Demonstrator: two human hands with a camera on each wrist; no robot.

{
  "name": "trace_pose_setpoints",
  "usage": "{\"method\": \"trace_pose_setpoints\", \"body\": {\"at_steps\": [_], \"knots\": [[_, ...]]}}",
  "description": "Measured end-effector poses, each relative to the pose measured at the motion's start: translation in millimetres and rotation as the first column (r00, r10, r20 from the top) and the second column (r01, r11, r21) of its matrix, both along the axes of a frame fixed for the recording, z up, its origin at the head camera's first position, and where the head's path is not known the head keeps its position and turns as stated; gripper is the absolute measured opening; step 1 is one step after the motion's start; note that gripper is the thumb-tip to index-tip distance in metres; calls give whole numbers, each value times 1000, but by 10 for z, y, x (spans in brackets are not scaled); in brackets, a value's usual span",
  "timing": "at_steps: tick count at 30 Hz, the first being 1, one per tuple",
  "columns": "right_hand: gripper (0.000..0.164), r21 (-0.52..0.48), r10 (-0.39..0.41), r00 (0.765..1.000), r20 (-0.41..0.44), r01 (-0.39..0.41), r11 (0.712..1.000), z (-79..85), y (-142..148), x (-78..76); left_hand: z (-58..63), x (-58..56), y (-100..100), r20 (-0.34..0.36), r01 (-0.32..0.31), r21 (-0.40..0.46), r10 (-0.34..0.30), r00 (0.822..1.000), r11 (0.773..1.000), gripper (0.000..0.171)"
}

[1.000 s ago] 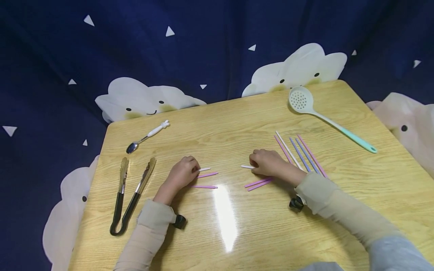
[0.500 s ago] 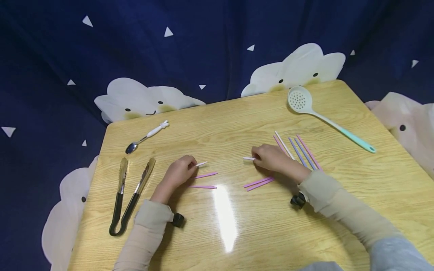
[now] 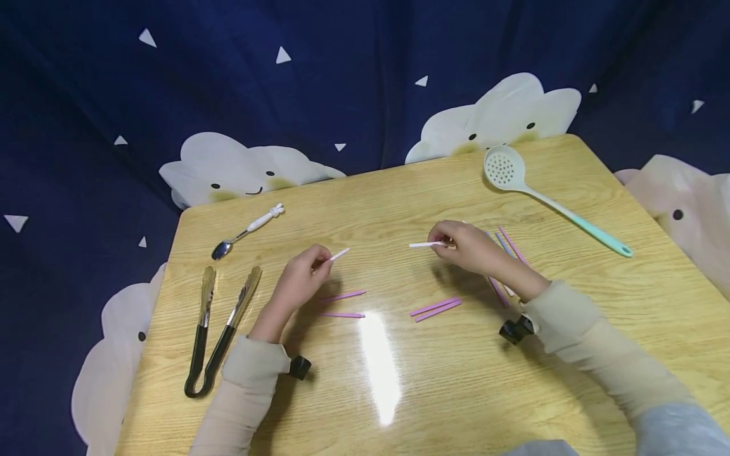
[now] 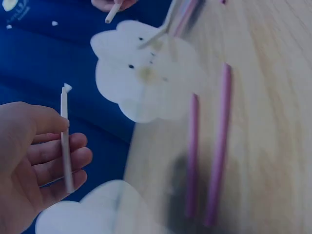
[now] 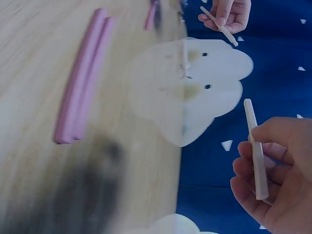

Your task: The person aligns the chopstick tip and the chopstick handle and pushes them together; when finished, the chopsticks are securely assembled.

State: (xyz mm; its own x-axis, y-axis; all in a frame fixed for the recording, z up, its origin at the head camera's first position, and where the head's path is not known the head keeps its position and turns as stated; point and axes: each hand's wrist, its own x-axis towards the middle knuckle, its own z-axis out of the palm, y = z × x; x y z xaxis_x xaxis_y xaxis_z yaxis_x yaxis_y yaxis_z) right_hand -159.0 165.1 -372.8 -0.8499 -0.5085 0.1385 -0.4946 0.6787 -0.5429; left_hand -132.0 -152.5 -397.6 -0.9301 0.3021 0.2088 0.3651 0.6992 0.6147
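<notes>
My left hand (image 3: 299, 278) pinches a short white stick (image 4: 66, 156) between thumb and fingers, raised over the table. The stick narrows to a thin tip at its far end. My right hand (image 3: 469, 248) pinches another short white stick (image 5: 257, 156), its free end pointing left toward the left hand. A gap separates the two sticks. Below the left hand lie two short pink sticks (image 3: 345, 295) with narrower ends. A pair of short pink sticks (image 3: 436, 308) lies side by side in front of the right hand. Longer pink, blue and white sticks (image 3: 512, 244) are partly hidden under the right forearm.
Black-handled tongs (image 3: 205, 354) and a small spoon (image 3: 251, 229) with a white handle lie at the left of the wooden table (image 3: 319, 411). A slotted skimmer (image 3: 561, 206) lies at the back right. A dark blue curtain (image 3: 353, 76) hangs behind the table.
Both hands have lifted their white sticks up off the table and moved away from me. The right hand has also shifted slightly right. The pink sticks have stayed in place.
</notes>
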Motion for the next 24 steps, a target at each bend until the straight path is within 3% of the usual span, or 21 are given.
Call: {"method": "trace_pose_setpoints", "body": {"at_steps": [3, 7, 10, 16, 24], "knots": [[5, -69, -4, 1000, 16, 5, 998, 86, 4, 27, 77, 12, 34, -72, 27, 56, -23, 997, 998, 6], [5, -142, 9, 1000, 11, -7, 990, 188, 0, 63, 169, 42, 94, -190, 66, 90, -48, 981, 994, 7], [6, -179, 27, 1000, -11, -29, 983, 247, -6, 85, 250, 75, 146, -241, 78, 115, -48, 969, 990, 8], [7, -241, 48, 998, -37, -56, 969, 344, -16, 130, 403, 131, 247, -279, 108, 201, -49, 959, 974, 9], [8, -272, 55, 996, -64, -70, 960, 453, -50, 204, 488, 177, 347, -323, 137, 273, -43, 945, 952, 11]]}}
